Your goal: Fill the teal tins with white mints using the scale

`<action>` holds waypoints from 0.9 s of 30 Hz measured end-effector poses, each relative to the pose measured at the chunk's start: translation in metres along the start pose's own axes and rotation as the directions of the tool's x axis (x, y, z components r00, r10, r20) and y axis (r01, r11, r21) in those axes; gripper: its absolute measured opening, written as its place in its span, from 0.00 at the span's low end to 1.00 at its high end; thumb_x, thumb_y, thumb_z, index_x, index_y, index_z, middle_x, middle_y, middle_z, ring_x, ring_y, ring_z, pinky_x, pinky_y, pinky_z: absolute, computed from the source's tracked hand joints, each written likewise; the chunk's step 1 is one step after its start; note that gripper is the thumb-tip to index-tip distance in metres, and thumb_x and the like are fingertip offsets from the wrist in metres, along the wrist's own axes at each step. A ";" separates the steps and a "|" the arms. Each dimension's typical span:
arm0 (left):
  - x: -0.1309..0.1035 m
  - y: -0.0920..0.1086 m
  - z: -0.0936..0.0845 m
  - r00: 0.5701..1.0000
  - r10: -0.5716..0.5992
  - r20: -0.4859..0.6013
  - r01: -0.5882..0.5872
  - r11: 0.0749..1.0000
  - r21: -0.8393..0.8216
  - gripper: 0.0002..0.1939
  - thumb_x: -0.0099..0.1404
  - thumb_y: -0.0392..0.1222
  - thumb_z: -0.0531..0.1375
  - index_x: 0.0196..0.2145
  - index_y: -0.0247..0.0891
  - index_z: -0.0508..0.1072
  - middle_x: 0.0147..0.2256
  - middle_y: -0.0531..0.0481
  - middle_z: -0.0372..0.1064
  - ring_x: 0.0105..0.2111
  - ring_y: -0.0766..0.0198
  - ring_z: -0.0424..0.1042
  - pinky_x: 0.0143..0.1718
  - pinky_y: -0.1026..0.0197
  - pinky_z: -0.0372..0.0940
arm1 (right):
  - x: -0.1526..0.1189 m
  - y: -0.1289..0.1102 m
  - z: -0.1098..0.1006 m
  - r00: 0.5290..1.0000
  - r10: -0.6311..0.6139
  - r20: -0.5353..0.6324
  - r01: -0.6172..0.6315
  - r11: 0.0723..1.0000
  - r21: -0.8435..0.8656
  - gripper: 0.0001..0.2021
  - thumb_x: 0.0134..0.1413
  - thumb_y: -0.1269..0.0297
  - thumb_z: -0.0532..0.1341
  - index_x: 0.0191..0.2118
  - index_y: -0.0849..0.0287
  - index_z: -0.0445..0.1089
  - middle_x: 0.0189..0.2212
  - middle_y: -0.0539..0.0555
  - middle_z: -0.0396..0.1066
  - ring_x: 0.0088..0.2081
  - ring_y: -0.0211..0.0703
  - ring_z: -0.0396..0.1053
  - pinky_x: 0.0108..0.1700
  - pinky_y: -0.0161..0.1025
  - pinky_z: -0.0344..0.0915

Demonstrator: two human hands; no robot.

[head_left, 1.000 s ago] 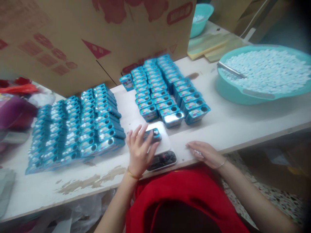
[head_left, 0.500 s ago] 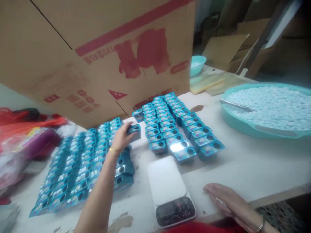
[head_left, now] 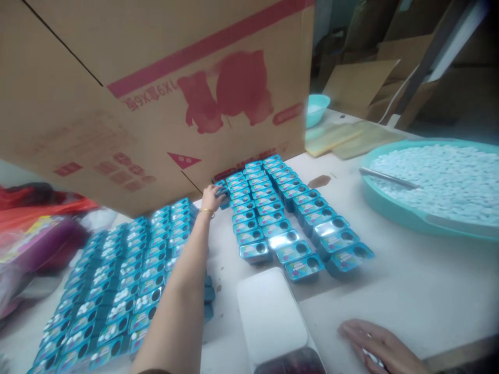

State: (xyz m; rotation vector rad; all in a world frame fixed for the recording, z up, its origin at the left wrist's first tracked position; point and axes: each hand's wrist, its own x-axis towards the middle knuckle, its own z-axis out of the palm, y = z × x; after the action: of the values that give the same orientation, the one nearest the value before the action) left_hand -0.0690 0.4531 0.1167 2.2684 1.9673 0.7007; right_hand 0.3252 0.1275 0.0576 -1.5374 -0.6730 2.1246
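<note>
My left hand (head_left: 211, 199) reaches to the far side of the table, fingers closed around a small blue plastic box (head_left: 223, 196) at the far end of a row. Several rows of similar blue boxes (head_left: 268, 209), each with a dark round spot on top, stand to the right of that hand. More blue boxes (head_left: 128, 270) fill the left side, many with small white pieces on top. Low at the right, my right hand (head_left: 380, 345) is curled around a few small white pieces (head_left: 372, 357). A white kitchen scale (head_left: 271, 317) sits between my arms.
A large cardboard box (head_left: 156, 93) walls off the back. At the right stands a turquoise basin (head_left: 390, 202) full of white pieces, with a metal utensil (head_left: 390, 178) in it. A small bowl (head_left: 317, 110) stands behind. Red and purple packages (head_left: 42, 234) lie far left.
My left hand has moved away from me and slightly right, carrying the blue box to the far row end. My right hand has shifted slightly lower in view. The camera view has tilted a little.
</note>
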 end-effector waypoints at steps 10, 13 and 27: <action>-0.195 0.081 -0.127 0.942 0.106 0.320 -0.125 0.991 0.041 0.12 0.65 0.48 0.53 0.41 0.39 0.68 0.39 0.48 0.68 0.39 0.62 0.67 0.42 0.60 0.62 | -0.006 0.003 -0.004 0.996 -0.046 -0.079 0.041 0.997 -0.059 0.24 0.33 0.43 0.67 0.34 0.57 0.75 0.18 0.50 0.60 0.17 0.33 0.52 0.17 0.31 0.44; -0.272 0.089 -0.139 0.945 0.032 0.326 -0.097 0.978 0.185 0.13 0.63 0.50 0.55 0.40 0.38 0.67 0.39 0.46 0.66 0.39 0.59 0.66 0.40 0.57 0.62 | 0.005 -0.003 0.006 0.993 -0.101 -0.055 0.095 0.991 -0.097 0.25 0.33 0.45 0.68 0.37 0.57 0.76 0.21 0.52 0.64 0.20 0.35 0.57 0.18 0.32 0.48; -0.342 0.110 -0.139 0.979 0.088 0.181 -0.157 0.897 0.412 0.08 0.66 0.41 0.51 0.32 0.38 0.67 0.44 0.42 0.66 0.40 0.56 0.66 0.40 0.53 0.61 | 0.040 -0.016 0.088 0.931 -0.202 0.305 0.288 0.919 -0.270 0.17 0.42 0.58 0.64 0.37 0.66 0.75 0.13 0.44 0.59 0.15 0.28 0.48 0.17 0.29 0.41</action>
State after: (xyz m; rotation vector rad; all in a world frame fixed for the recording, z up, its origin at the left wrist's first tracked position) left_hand -0.0472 0.0729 0.1760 2.6068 2.0750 0.0853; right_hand 0.2308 0.1527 0.0614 -1.2284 -1.2830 2.1236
